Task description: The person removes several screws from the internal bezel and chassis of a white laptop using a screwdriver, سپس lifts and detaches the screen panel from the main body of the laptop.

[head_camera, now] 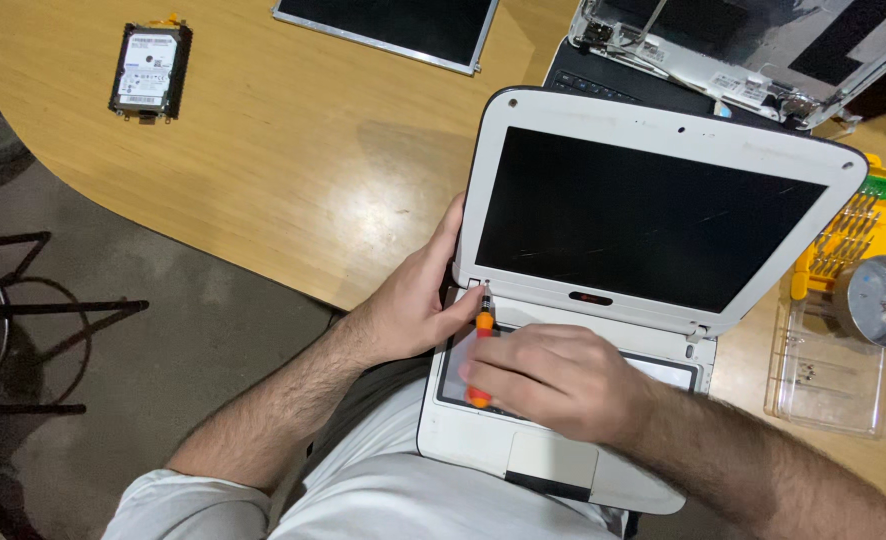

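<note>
Two hands on one small white laptop [603, 330], propped open at table [293, 170] edge, over the lap. Left hand [413, 300] clasped around the left hinge corner. Right hand [553, 380] closed on an orange screwdriver [482, 340], tip at the left hinge. Nearby: hard drive [150, 70], loose screen panel [388, 28], dismantled laptop [723, 50], yellow bit set [858, 235], clear tray [828, 375], metal tin [883, 300].
</note>
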